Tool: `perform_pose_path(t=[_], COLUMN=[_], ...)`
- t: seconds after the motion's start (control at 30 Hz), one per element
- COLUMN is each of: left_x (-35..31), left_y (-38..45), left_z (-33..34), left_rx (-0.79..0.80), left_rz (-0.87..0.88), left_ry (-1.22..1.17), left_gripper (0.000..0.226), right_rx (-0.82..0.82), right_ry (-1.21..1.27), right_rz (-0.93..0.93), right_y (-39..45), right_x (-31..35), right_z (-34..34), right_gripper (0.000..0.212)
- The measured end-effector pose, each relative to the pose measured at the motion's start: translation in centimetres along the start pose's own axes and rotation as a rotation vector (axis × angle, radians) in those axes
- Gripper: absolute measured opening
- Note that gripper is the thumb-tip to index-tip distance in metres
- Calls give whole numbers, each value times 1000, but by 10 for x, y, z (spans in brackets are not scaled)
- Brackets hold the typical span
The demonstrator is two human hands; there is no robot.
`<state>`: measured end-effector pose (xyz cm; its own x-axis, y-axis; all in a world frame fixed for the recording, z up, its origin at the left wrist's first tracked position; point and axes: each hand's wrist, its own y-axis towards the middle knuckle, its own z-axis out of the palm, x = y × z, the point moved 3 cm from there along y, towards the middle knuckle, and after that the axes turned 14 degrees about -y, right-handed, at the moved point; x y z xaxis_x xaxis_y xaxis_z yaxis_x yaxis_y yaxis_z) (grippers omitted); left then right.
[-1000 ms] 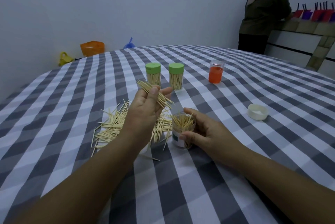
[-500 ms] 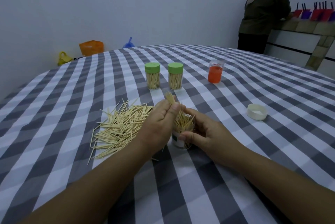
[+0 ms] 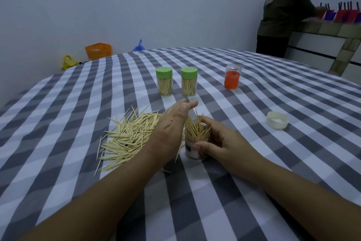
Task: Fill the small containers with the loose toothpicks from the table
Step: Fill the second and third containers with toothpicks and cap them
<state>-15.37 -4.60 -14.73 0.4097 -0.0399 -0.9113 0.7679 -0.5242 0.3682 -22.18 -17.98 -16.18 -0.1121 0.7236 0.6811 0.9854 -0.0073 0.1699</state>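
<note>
1. Leftmost, beyond the table's far edge in the upper left of the frame, sit a yellow bag (image 3: 67, 62), an orange bag (image 3: 98, 51) and a blue bag (image 3: 138, 46); none belongs to the task.
2. Left of centre, the loose toothpicks (image 3: 128, 136) lie in a fanned heap on the checked tablecloth (image 3: 58, 123); their long axes mostly run from lower left to upper right, tips toward the hands.
3. At centre, the left hand (image 3: 171, 127) hangs just right of the heap, fingers straight and apart, gripping nothing; it is the nearer hand to the pile, so I judge the next pinch falls to it, with a short reach back to the left.
4. Behind it stand two green-lidded containers (image 3: 164, 81), both full and capped.
5. Just right of the left hand, the open container (image 3: 196, 141) stands upright, sticks bristling crookedly above its rim; the right hand (image 3: 218, 143) curls round it, thumb in front.
6. Farther right stand an orange container (image 3: 232, 79) and a loose white lid (image 3: 277, 122); a person (image 3: 285, 12) stands at the upper right.
</note>
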Motion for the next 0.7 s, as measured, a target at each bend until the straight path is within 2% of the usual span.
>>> perform_pose_path(t=[0.13,0.27,0.37,0.4,0.53,0.63,0.7], left_x=[7,-5,-5,-3,16,24,23], left_y=[2,2,6,7,9,9,10], left_z=[-2,-9,-27,-34,-56,-56,-56], left_rx=[56,44,15,10,13,88,98], left_rz=[-92,-85,-166,-192,-283,-305,-293], left_ry=[111,-11,-24,28,354,632,714], left_gripper=[36,49,65,65,42,42,40], right_rx=[6,-2,-4,-6,-9,-12,-17], right_ry=[12,16,10,9,-5,-15,-19], right_rz=[1,8,14,17,28,31,32], right_y=[1,0,0,0,-1,-1,-1], right_x=[-2,-1,0,0,-1,-1,-2], right_z=[1,0,-1,-1,-2,-2,-2], right_gripper=[74,84,86,85,79,85,87])
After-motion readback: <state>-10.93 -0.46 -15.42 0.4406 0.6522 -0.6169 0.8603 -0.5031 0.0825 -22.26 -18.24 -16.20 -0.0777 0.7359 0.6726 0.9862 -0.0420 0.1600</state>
